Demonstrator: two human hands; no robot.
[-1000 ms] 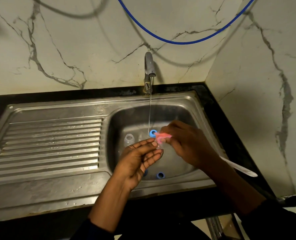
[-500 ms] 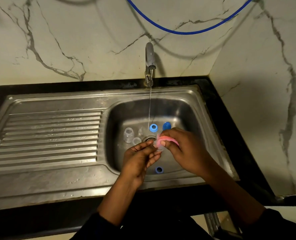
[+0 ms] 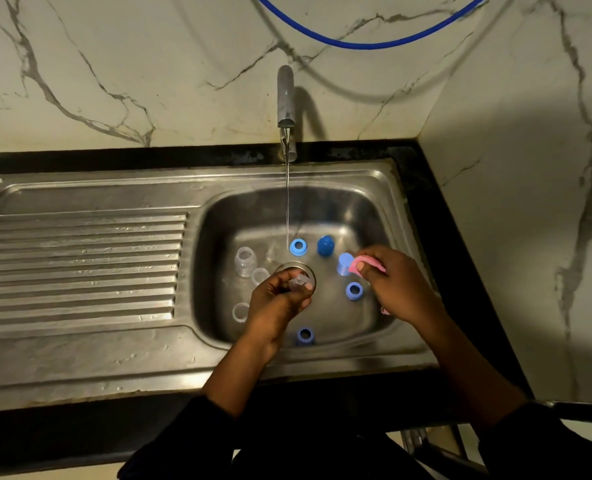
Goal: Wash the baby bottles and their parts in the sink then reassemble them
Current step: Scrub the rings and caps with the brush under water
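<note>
Both hands work over the steel sink basin [image 3: 384,216] while the tap [image 3: 285,95] runs.
The left hand [image 3: 277,303], fingers curled, pinches a small clear bottle part [image 3: 299,281] above the drain [image 3: 289,266]. The right hand [image 3: 403,289], at 3 o'clock, pinches a pink sponge [image 3: 369,265] between thumb and fingers. Around the drain lie a blue ring [image 3: 298,247] at 12, a dark blue cap [image 3: 325,245] at 1, a clear bottle [image 3: 245,261] at 9 and a second blue ring [image 3: 305,336] at 6.
</note>
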